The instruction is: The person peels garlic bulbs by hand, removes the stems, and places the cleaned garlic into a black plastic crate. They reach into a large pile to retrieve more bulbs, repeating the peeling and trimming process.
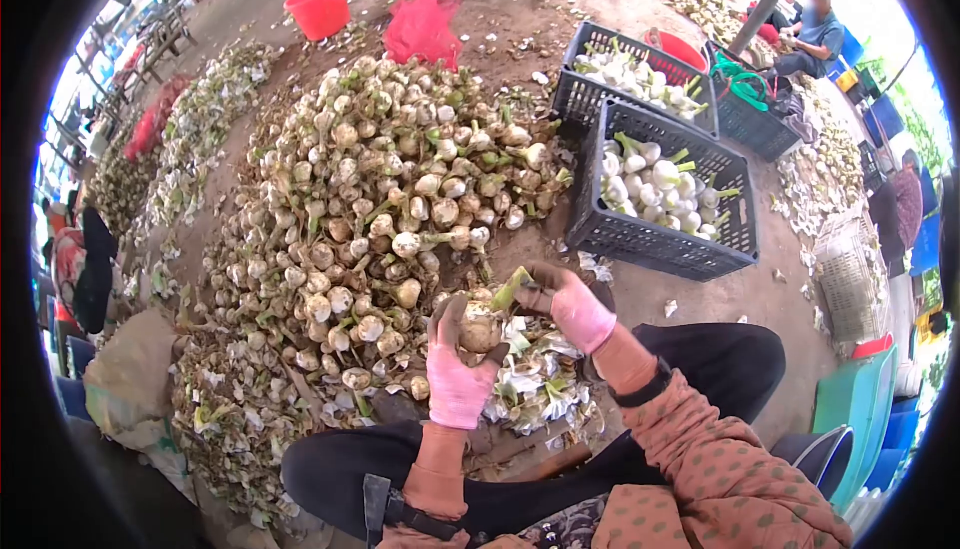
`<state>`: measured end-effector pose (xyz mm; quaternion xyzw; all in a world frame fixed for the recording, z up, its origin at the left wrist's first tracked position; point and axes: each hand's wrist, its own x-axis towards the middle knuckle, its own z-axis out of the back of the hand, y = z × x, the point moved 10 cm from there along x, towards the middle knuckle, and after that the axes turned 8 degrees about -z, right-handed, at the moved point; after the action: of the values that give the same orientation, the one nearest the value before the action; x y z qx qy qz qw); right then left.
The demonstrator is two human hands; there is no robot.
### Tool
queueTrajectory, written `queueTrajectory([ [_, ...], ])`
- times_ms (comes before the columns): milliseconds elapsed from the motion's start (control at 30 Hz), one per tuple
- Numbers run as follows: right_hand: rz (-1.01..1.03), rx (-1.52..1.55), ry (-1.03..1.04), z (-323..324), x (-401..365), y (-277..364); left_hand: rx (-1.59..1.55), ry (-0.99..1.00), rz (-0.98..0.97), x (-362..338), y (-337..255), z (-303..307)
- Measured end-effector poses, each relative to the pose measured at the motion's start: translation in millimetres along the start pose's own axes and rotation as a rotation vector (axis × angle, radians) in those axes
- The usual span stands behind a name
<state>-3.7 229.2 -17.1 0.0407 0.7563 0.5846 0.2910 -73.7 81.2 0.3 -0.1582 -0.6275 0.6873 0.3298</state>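
Note:
My left hand (457, 369), in a pink glove with dirt-darkened fingers, is wrapped around a garlic bulb (482, 329) between my knees. The bulb has a dirty outer skin and a green stem (511, 288) pointing up and to the right. On that stem my right hand (572, 307), gloved the same way, is closed with its fingertips. Under my hands lies a heap of peeled garlic skins (535, 384). Just beyond, a large pile of unpeeled garlic bulbs (370, 179) spreads over the ground.
A black crate (660, 246) of cleaned white garlic bulbs stands ahead right, with another filled crate (570, 91) behind it. Red buckets (318, 9) and a red mesh bag (423, 31) lie farther back. A person (815, 37) sits at the far right. A sack (130, 374) rests at left.

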Motion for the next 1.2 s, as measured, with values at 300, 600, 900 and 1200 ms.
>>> queueTrajectory([
  [300, 0.143, 0.230, -0.274, -30.5, -32.5, -5.9, 0.364, -0.138, -0.267, -15.2, -56.2, 13.8],
  [600, 0.140, -0.143, -0.208, -29.1, -40.6, 13.7, -0.270, -0.054, 0.030, -15.5, -15.5, 12.7],
  [900, 0.059, 0.067, -0.073, -4.3, -36.3, -29.8, -1.218, 0.144, 0.787, -41.2, 8.1, -38.9],
  [1200, 0.054, -0.223, -0.103, -15.0, -44.5, -5.5, -0.187, -0.117, -0.017, -3.6, -34.6, 13.3],
])
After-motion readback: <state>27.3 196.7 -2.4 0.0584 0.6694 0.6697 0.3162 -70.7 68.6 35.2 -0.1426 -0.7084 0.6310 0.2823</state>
